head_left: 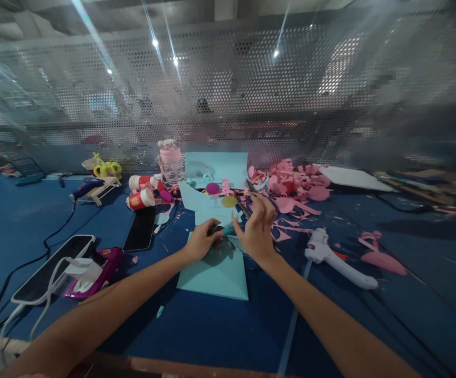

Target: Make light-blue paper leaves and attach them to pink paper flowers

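My left hand [203,242] is closed in a pinch on a small teal piece [228,231] that looks like cut foam or paper. It is above a light-teal sheet [215,281] lying on the blue table. My right hand [258,231] is just to the right, its thumb and fingers apart. A dark, narrow pointed tool [244,210] lies by its fingers, partly hidden, and I cannot make out its kind. Beyond the hands are more teal sheets [216,163], a yellow disc [229,201] and a magenta oval [212,188].
Pink scraps [286,181] are heaped behind my right hand. A white glue gun [340,262] lies to the right. Leftward are a black phone [140,229], red-and-white bottles [140,199], a white-edged device [50,268] and cables. A clear bottle [171,163] stands before a perforated metal panel [228,94].
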The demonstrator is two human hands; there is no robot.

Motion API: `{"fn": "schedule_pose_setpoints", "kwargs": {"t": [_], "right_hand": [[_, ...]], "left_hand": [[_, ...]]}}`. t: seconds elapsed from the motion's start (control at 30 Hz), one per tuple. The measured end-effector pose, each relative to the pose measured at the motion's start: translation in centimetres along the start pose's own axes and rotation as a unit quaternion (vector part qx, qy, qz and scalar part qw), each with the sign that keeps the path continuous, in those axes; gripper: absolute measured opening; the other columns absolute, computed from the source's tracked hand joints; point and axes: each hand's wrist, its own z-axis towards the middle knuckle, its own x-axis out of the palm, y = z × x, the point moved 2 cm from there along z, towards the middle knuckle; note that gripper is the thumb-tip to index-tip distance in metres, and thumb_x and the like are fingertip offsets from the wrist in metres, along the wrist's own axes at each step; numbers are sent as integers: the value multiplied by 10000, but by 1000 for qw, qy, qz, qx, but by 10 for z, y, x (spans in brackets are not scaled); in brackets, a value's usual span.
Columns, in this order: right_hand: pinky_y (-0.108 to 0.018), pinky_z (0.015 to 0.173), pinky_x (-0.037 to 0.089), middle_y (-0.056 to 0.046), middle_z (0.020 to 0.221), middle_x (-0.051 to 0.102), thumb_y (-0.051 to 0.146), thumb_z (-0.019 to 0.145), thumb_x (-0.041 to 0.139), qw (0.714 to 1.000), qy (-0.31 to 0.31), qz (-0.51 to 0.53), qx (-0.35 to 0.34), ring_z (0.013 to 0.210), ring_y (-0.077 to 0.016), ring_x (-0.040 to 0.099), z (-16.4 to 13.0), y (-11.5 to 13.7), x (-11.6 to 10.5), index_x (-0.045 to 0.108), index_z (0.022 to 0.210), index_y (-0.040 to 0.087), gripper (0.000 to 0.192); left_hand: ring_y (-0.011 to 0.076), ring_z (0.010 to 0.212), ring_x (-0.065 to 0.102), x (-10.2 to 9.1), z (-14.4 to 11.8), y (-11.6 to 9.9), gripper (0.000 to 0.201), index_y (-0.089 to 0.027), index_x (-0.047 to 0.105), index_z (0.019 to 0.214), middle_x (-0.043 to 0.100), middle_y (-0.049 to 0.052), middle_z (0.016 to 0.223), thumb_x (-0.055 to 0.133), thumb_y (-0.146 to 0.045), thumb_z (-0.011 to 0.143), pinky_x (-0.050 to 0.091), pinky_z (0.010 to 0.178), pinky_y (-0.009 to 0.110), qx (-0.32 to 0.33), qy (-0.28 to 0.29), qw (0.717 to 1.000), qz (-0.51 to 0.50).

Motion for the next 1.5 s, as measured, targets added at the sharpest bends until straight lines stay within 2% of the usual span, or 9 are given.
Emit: {"fn": "schedule_pose_setpoints", "kwargs": {"t": [0.07,0.17,0.23,0.37,0.57,0.73,1.0,1.27,1.5], "right_hand": [[-484,980,254,-182,1216,439,281,847,433,989,79,-40,-115,1195,-292,317,3,3,-2,434,1162,123,352],[-413,929,310,-121,1025,563,226,878,365,946,223,-18,-233,1053,-246,426,4,-1,1,537,973,162,207],[-360,820,375,-101,855,573,241,885,358,927,280,15,-247,902,-222,474,3,-5,3,541,832,166,205],[-276,590,360,-40,664,480,251,893,339,928,317,81,-176,636,-160,446,2,-8,6,464,681,184,255],[-242,541,300,21,580,375,304,897,337,930,308,184,-75,548,-121,400,4,-4,5,367,612,202,305],[-245,556,293,20,589,371,352,896,343,935,289,197,-59,562,-122,406,5,-5,4,380,610,201,326],[-254,563,292,20,574,371,341,897,336,940,268,211,-31,577,-134,399,3,-8,8,364,601,207,326],[-259,543,292,20,557,394,370,865,381,940,249,234,13,559,-135,407,2,-3,9,400,584,206,326],[-234,458,281,46,509,368,529,812,403,879,238,374,175,476,-105,356,-6,-1,17,415,606,205,384]], "left_hand": [[51,426,437,0,0,1,234,-163,474,827,493,-60,581,583,-337,715,319,429,182,9,16,1000,3],[61,444,452,-3,1,0,215,-159,492,861,499,-57,578,591,-281,715,354,458,193,22,52,998,40],[64,451,471,-5,1,-1,224,-161,490,883,521,-49,608,594,-259,711,375,469,197,18,67,996,51],[59,462,493,-8,2,-4,308,-173,455,940,573,-27,701,619,-273,699,394,464,186,8,67,997,24],[75,452,521,-15,7,3,366,-174,464,929,553,-30,671,447,-512,789,412,441,197,-12,-24,1000,-15],[85,456,501,-23,6,3,418,-167,502,810,531,-31,590,364,-562,806,373,430,202,-5,-100,993,68],[74,455,471,-15,2,-7,374,-170,467,864,495,-53,555,443,-535,784,351,450,195,13,-50,998,38],[82,637,503,-7,3,-6,282,-159,489,863,537,-8,757,626,-333,689,411,563,194,43,-43,997,-52],[74,605,493,-8,4,-7,277,-153,512,818,533,-18,715,666,-288,632,404,546,189,40,-69,994,-74]]}}
